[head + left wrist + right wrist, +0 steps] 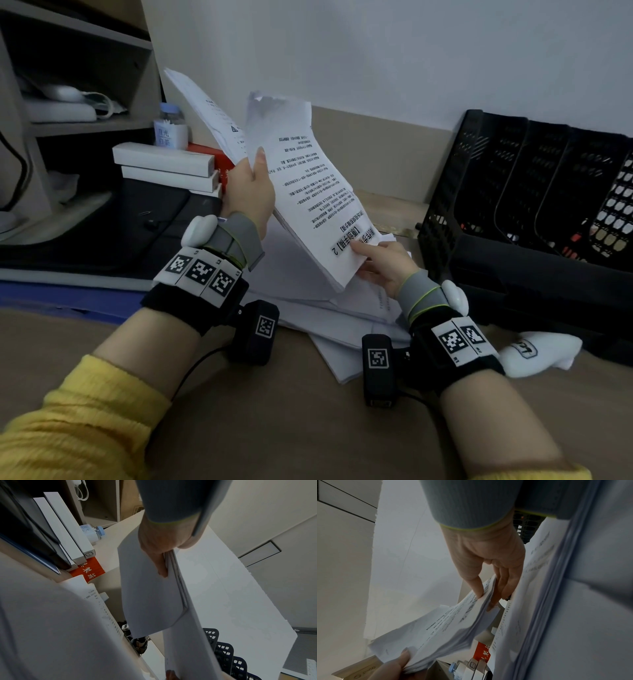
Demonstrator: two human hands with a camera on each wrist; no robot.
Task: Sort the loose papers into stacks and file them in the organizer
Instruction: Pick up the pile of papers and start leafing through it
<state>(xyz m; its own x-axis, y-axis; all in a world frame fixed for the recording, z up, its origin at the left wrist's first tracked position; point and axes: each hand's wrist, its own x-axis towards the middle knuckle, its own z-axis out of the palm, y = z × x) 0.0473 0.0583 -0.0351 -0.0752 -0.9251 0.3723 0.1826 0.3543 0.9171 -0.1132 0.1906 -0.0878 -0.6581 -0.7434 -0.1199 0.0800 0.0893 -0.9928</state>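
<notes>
Papers stack (308,192) lifted off desk, both hands gripping.
Left hand (248,192) pinches its 9 o'clock edge; right hand (383,267) pinches near corner; black organizer (513,192) at 3 o'clock.

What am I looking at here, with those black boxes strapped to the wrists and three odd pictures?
No robot: a person wears three cameras. The head view looks down at both hands; each wrist box films along its own hand. The left hand and right hand together hold a stack of printed papers tilted above the desk. More loose papers lie beneath. The black organizer stands to the right, white boxes to the left. In the wrist views, the thumbs press on the stack.
</notes>
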